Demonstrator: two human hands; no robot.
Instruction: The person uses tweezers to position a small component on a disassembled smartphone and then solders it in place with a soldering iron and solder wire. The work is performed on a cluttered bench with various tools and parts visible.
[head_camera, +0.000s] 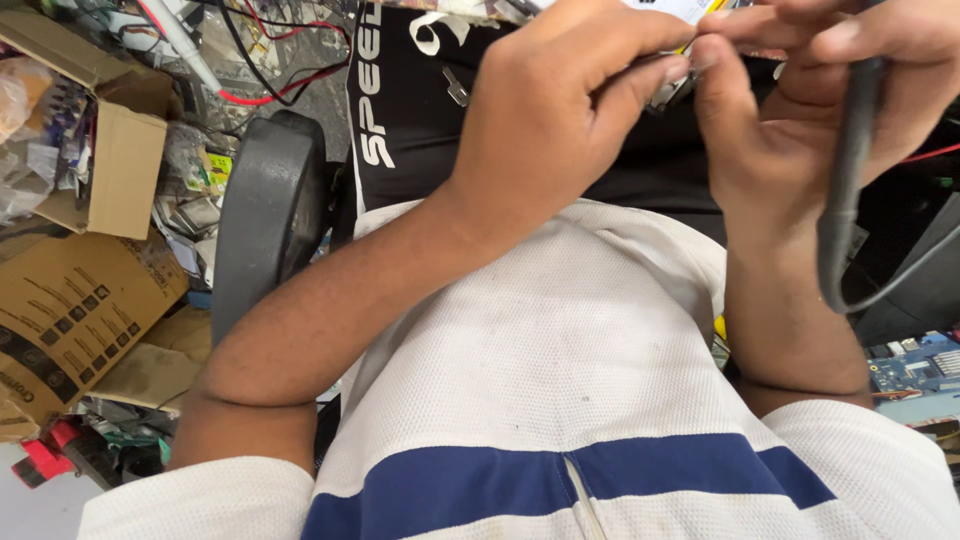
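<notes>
My left hand (560, 110) is curled shut around a small metallic part (668, 90) at the top of the head view; only a sliver of it shows between thumb and fingers. My right hand (810, 110) meets it from the right, its fingertips pinching at the same part. A grey pen-shaped tool (850, 160) with a dark cable rests in my right hand and hangs down over the palm. Both hands are held above my lap, over black fabric with white lettering (400, 110). My white shirt with a blue stripe (560, 400) fills the lower frame.
A black chair armrest (265, 215) stands at the left. Beyond it are open cardboard boxes (100, 170), red and black wires (270, 60) and scattered scrap. A blue circuit board (915, 365) lies at the right edge.
</notes>
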